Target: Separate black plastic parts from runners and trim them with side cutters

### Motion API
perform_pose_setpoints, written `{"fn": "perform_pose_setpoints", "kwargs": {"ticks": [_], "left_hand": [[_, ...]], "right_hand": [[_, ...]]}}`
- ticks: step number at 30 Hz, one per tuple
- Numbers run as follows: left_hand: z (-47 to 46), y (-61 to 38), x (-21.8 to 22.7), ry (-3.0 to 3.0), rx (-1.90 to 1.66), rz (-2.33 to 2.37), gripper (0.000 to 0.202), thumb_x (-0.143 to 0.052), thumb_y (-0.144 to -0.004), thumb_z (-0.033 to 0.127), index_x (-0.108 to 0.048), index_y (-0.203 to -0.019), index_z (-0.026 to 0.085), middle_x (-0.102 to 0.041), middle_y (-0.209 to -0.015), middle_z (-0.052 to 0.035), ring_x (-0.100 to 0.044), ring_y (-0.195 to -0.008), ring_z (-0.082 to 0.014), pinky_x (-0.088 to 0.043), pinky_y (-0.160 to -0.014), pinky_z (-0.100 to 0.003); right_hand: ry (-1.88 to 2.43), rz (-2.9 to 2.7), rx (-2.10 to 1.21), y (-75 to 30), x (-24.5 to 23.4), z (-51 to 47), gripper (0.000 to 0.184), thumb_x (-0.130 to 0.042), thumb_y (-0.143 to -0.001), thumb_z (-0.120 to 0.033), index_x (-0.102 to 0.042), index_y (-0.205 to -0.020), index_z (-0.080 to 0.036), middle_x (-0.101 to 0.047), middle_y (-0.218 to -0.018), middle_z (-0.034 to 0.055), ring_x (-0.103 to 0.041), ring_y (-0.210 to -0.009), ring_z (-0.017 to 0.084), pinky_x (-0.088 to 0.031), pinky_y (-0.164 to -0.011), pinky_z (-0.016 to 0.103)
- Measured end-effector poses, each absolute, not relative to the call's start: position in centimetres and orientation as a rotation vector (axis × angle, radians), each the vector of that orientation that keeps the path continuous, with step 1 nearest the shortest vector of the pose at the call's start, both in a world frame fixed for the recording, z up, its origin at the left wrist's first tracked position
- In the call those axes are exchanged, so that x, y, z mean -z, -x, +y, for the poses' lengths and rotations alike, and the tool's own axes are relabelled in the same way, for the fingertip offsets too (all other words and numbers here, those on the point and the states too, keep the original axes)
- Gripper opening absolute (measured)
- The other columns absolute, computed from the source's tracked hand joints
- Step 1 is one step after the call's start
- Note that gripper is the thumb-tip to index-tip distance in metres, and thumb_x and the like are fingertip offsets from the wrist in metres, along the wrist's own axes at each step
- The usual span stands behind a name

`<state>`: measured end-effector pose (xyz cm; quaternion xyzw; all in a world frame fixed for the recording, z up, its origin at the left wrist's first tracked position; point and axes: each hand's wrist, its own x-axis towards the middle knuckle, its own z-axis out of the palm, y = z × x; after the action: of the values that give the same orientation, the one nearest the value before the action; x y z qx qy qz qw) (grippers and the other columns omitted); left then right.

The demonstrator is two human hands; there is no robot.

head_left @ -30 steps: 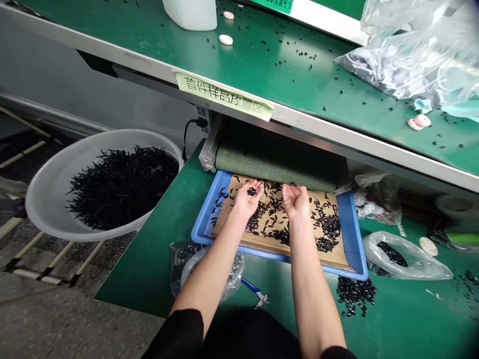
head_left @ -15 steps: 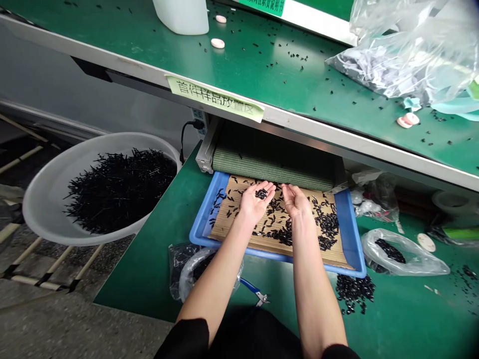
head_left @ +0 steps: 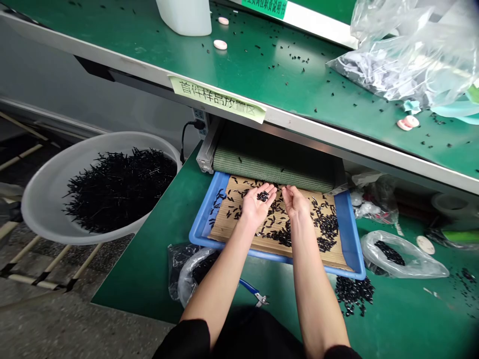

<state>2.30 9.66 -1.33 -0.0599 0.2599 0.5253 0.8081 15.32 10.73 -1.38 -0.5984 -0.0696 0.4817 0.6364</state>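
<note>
Over a blue plastic tray [head_left: 202, 234], small black pieces [head_left: 263, 196] lie crosswise in the upturned left hand [head_left: 256, 207], its fingers [head_left: 268, 189] loosely cupped. The right hand [head_left: 295, 202] is half-curled, nothing visibly held. On the bamboo mat [head_left: 239, 234], pieces point every way. Farther left, long black strips [head_left: 119, 192] are heaped in a white basin [head_left: 48, 199].

- a white basin [head_left: 41, 209] heaped with black strips
- pliers [head_left: 251, 293] with blue handles on the green table [head_left: 127, 269]
- a clear plastic bag [head_left: 402, 257] of black pieces
- a white jug [head_left: 184, 17] on the shelf [head_left: 262, 65]
- a pale yellow label [head_left: 217, 98] on the shelf's edge
</note>
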Motion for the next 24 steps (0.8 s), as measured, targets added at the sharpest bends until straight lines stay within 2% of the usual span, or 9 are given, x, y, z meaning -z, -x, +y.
{"fn": "perform_pose_setpoints", "kwargs": {"ticks": [3,5,7,9,12,18,24], "left_hand": [[9.6,-2.4,1.7,0.128,-1.121,0.559,0.032,-0.043,-0.094,0.024,-0.068,-0.101,0.007,-0.068,-0.114,-0.0192,-0.068,-0.107,-0.0247,-0.057,-0.091,-0.035],[9.4,-2.4,2.0,0.127,-1.111,0.567,0.033,-0.043,-0.095,0.025,-0.069,-0.103,0.007,-0.069,-0.114,-0.0183,-0.068,-0.103,-0.0238,-0.058,-0.086,-0.033],[9.2,-2.4,2.3,0.125,-1.104,0.573,0.033,-0.043,-0.095,0.025,-0.07,-0.103,0.007,-0.069,-0.115,-0.0178,-0.069,-0.102,-0.0227,-0.057,-0.083,-0.031],[9.0,-2.5,2.6,0.123,-1.102,0.574,0.034,-0.043,-0.095,0.025,-0.071,-0.103,0.006,-0.07,-0.116,-0.0176,-0.068,-0.103,-0.022,-0.056,-0.087,-0.03],[8.6,-2.6,3.0,0.129,-1.093,0.583,0.035,-0.042,-0.095,0.024,-0.071,-0.104,0.006,-0.072,-0.113,-0.0169,-0.067,-0.108,-0.0211,-0.053,-0.095,-0.029],[8.3,-2.6,3.1,0.155,-1.066,0.577,0.036,-0.044,-0.094,0.024,-0.068,-0.112,0.004,-0.071,-0.116,-0.0195,-0.066,-0.113,-0.0239,-0.051,-0.101,-0.034],[8.3,-2.2,3.0,0.187,-1.109,0.575,0.034,-0.044,-0.094,0.023,-0.066,-0.111,0.004,-0.068,-0.12,-0.0231,-0.067,-0.113,-0.0278,-0.056,-0.096,-0.038]], "right_hand": [[1.359,-0.338,-1.15,-14.4,0.8,8.3,0.021,-0.079,-0.071,-0.01,-0.067,-0.088,-0.011,-0.071,-0.073,0.0005,-0.069,-0.065,0.011,-0.061,-0.067,0.02],[1.416,-0.644,-1.163,-13.8,0.4,6.8,0.028,-0.08,-0.072,-0.019,-0.071,-0.098,-0.011,-0.075,-0.082,0.0051,-0.07,-0.068,0.015,-0.061,-0.067,0.025],[1.556,-1.113,-0.989,-13.4,0.0,6.0,0.026,-0.071,-0.084,-0.028,-0.074,-0.105,-0.014,-0.076,-0.096,0.0088,-0.07,-0.079,0.018,-0.059,-0.079,0.033],[1.706,-1.55,-0.682,-13.1,-0.3,5.9,0.025,-0.058,-0.092,-0.029,-0.074,-0.108,-0.017,-0.074,-0.106,0.0102,-0.068,-0.09,0.02,-0.053,-0.092,0.035],[1.884,-1.877,-0.442,-12.6,-0.5,6.6,0.026,-0.051,-0.094,-0.024,-0.075,-0.103,-0.017,-0.071,-0.104,0.0117,-0.066,-0.092,0.021,-0.049,-0.092,0.032],[2.033,-1.901,-0.324,-13.4,-0.4,6.5,0.024,-0.046,-0.095,-0.025,-0.068,-0.095,-0.014,-0.07,-0.09,0.0114,-0.065,-0.079,0.021,-0.046,-0.076,0.029],[1.926,-1.602,-0.149,-15.1,0.0,8.0,0.035,-0.055,-0.095,-0.04,-0.065,-0.111,-0.012,-0.072,-0.09,0.0108,-0.066,-0.075,0.02,-0.05,-0.077,0.03]]}}
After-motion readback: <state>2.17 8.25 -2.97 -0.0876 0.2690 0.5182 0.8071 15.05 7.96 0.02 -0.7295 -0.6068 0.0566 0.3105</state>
